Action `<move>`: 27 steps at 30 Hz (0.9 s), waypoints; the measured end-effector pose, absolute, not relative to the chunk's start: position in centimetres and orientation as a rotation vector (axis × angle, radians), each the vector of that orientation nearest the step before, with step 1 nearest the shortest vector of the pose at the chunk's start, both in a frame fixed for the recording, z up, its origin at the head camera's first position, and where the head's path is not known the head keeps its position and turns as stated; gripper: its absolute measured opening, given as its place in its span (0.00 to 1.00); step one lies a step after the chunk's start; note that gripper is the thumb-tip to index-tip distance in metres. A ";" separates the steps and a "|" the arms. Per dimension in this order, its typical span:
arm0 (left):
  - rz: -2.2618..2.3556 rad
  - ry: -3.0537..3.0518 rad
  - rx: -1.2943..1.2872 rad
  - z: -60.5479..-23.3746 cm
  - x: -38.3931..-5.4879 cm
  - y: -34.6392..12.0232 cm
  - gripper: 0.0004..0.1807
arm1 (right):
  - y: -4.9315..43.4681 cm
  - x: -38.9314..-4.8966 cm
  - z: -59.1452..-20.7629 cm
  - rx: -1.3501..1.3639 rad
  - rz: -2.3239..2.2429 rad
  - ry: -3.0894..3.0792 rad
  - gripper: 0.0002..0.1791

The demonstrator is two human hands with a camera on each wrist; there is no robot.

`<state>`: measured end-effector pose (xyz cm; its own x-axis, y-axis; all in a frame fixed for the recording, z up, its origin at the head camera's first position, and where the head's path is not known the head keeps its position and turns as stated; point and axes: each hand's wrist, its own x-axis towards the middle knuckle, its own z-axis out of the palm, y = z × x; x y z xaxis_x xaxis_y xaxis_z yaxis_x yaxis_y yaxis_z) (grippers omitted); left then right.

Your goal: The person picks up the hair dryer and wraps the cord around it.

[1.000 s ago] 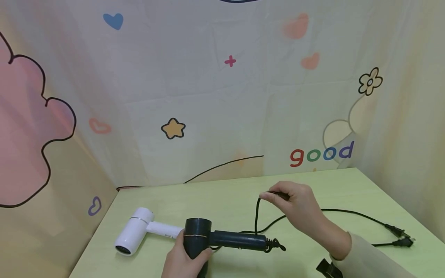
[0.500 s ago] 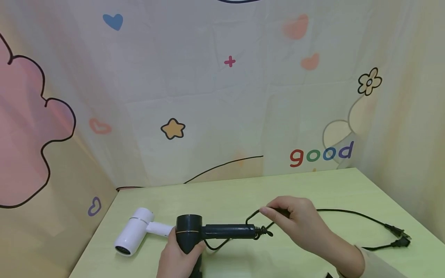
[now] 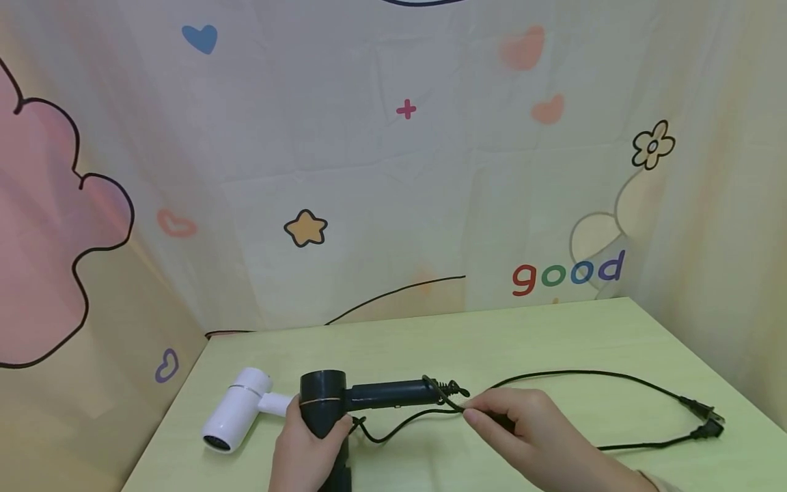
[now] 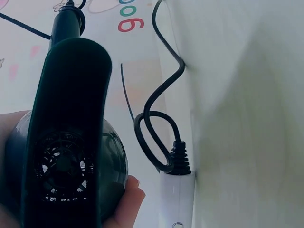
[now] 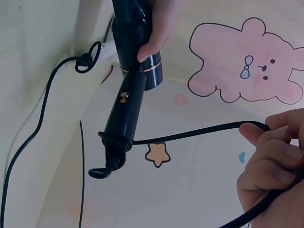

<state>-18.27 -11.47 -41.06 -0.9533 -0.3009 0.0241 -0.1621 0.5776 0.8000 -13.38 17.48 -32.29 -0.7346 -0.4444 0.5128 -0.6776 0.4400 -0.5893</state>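
Observation:
My left hand (image 3: 307, 447) grips a black hair dryer (image 3: 393, 393) by its barrel, above the table. Its handle points right, and its cord (image 5: 199, 133) loops round the handle's end by the ribbed strain relief. My right hand (image 3: 541, 437), lower and to the right, pinches that cord between thumb and forefinger, and the stretch up to the handle looks taut. More cord runs through the curled fingers in the right wrist view. A white hair dryer (image 3: 236, 413) lies on the table behind my left hand, which hides part of its handle.
The white dryer's black cord (image 4: 164, 90) has a loose loop near its handle and runs right across the pale green table (image 3: 393, 342). Two plugs (image 3: 707, 429) lie near the table's right edge. A printed curtain (image 3: 369, 171) hangs behind and at the sides.
My right hand has come down from above the handle to below and right of it, drawing the cord over the handle's end. My left hand has shifted the black dryer left and slightly up.

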 end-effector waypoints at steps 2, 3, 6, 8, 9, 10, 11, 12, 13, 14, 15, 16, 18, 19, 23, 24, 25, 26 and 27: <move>-1.337 -2.650 0.394 -40.9 -18.4 -11.6 0.53 | 17.6 -13.3 -32.7 1.032 1.183 -2.386 0.09; -1.342 -2.651 0.394 -40.8 -18.5 -11.6 0.53 | 17.6 -13.3 -32.8 1.068 1.187 -2.375 0.09; -1.339 -2.654 0.396 -40.6 -18.6 -11.8 0.53 | 17.7 -13.3 -33.4 1.142 1.197 -2.376 0.10; -1.332 -2.652 0.402 -40.4 -18.7 -11.9 0.53 | 17.7 -13.3 -33.7 1.168 1.189 -2.384 0.10; -1.330 -2.651 0.403 -40.3 -18.7 -11.9 0.53 | 17.7 -13.3 -33.9 1.171 1.195 -2.396 0.11; -1.328 -2.650 0.404 -40.3 -18.7 -11.9 0.52 | 17.7 -13.3 -34.0 1.174 1.193 -2.404 0.11; -1.327 -2.649 0.406 -40.3 -18.7 -11.9 0.52 | 17.7 -13.2 -34.2 1.172 1.205 -2.418 0.11; -1.326 -2.648 0.401 -40.2 -18.7 -11.9 0.53 | 17.7 -13.2 -34.3 1.169 1.224 -2.432 0.11; -1.326 -2.646 0.402 -40.2 -18.8 -12.0 0.52 | 17.7 -13.2 -34.4 1.171 1.256 -2.449 0.12; -1.327 -2.642 0.401 -40.2 -18.8 -12.0 0.52 | 17.7 -13.1 -34.6 1.173 1.282 -2.461 0.12; -1.330 -2.639 0.399 -40.1 -18.8 -12.0 0.52 | 17.7 -13.1 -34.7 1.169 1.325 -2.484 0.13; -1.336 -2.635 0.396 -40.1 -18.8 -12.0 0.52 | 17.7 -13.0 -34.9 1.165 1.364 -2.504 0.13; -1.345 -2.629 0.391 -40.1 -18.8 -12.2 0.53 | 17.7 -12.9 -35.2 1.157 1.438 -2.540 0.14; -1.351 -2.625 0.394 -40.0 -18.9 -12.2 0.52 | 17.7 -12.9 -35.4 1.156 1.459 -2.552 0.14; -1.368 -2.618 0.391 -39.9 -18.9 -12.5 0.54 | 17.7 -12.7 -36.1 1.069 1.566 -2.649 0.16; -1.372 -2.614 0.392 -39.8 -18.9 -12.6 0.54 | 17.6 -12.6 -36.3 1.047 1.579 -2.661 0.16; -1.374 -2.610 0.393 -39.8 -18.9 -12.6 0.54 | 17.6 -12.6 -36.5 1.030 1.581 -2.663 0.16; -1.378 -2.605 0.392 -39.7 -18.9 -12.6 0.54 | 17.5 -12.5 -36.7 1.009 1.583 -2.666 0.16; -1.383 -2.599 0.393 -39.6 -18.9 -12.7 0.54 | 17.5 -12.4 -36.9 0.997 1.578 -2.661 0.15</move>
<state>-18.90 -12.66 -39.65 -0.9506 -0.3093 0.0265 -0.1508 0.5349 0.8314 -12.42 17.45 -36.88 -0.8064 -0.5534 0.2085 -0.4484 0.3423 -0.8257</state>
